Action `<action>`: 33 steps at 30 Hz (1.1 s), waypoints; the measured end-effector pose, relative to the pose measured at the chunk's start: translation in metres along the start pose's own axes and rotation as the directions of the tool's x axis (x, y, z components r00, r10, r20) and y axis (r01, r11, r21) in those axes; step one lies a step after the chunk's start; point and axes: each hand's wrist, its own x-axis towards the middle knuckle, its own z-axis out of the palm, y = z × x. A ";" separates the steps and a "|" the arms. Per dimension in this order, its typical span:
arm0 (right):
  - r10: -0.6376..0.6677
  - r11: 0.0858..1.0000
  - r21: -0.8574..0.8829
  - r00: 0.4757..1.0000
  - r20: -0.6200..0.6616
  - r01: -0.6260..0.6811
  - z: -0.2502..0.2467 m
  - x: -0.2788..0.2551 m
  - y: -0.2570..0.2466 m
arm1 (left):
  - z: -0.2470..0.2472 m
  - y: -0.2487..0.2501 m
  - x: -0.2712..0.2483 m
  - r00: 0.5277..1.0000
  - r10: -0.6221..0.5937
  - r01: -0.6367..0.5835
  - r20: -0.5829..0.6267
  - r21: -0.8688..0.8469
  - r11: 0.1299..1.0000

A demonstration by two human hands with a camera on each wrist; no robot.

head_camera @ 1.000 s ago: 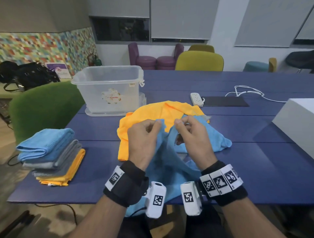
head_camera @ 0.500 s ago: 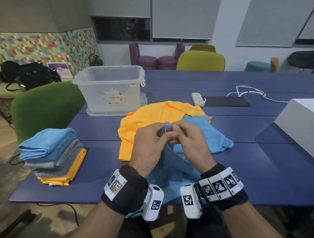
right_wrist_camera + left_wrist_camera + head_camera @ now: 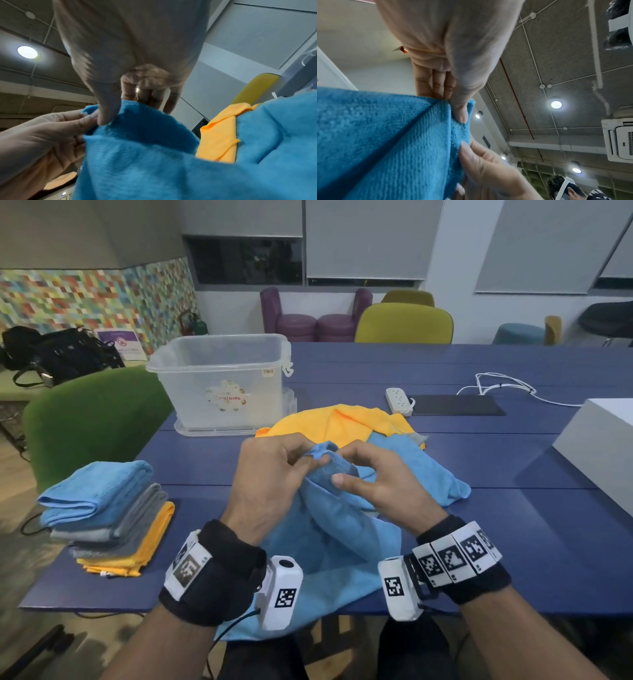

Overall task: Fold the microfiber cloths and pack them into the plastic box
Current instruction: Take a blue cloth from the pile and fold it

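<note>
Two loose microfiber cloths lie mid-table: a bright blue microfiber cloth (image 3: 335, 529), draping over the near edge, pinched at one corner by both the left hand (image 3: 270, 474) and right hand (image 3: 380, 477), and an orange microfiber cloth (image 3: 342, 422) behind it. Three folded cloths (image 3: 106, 515) are stacked at the near left corner. One clear plastic box (image 3: 219, 378) stands beyond, by the left edge of the blue table (image 3: 513, 525).
</note>
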 end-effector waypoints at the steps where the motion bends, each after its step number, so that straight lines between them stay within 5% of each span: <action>1: 0.022 1.000 -0.009 0.999 0.040 -0.021 -0.002 0.000 -0.001 | -0.005 0.002 0.001 1.000 0.004 -0.004 -0.002 0.011 1.000; 6: 0.030 0.984 -0.176 0.995 0.094 -0.013 -0.018 -0.003 0.003 | -0.036 0.003 0.006 0.996 0.008 -0.008 -0.085 -0.001 1.000; 10: -0.164 0.886 -0.443 0.986 -0.024 0.137 -0.028 -0.004 0.007 | -0.050 -0.005 0.006 0.994 0.007 -0.004 -0.109 0.029 1.000; 17: -0.325 0.744 -0.658 0.925 -0.196 0.122 -0.047 -0.008 -0.016 | -0.058 -0.017 0.005 0.979 -0.046 0.044 -0.201 -0.011 0.999; 20: -0.343 0.764 -0.633 0.909 -0.238 0.123 -0.056 -0.009 -0.019 | -0.065 -0.021 0.007 0.968 -0.064 0.051 -0.245 -0.056 0.997; 23: -0.330 0.827 -0.503 0.941 -0.076 0.249 -0.049 -0.006 -0.020 | -0.066 -0.016 0.007 0.972 -0.040 0.016 -0.232 -0.102 0.995; 28: -0.267 0.875 -0.402 0.962 0.062 0.269 -0.003 -0.004 -0.019 | -0.057 -0.006 0.009 0.984 -0.009 -0.007 -0.178 -0.089 0.996; 33: -0.047 0.909 -0.415 0.999 0.013 0.048 0.041 -0.004 -0.030 | -0.049 0.000 0.009 0.993 0.008 -0.019 -0.120 -0.089 0.996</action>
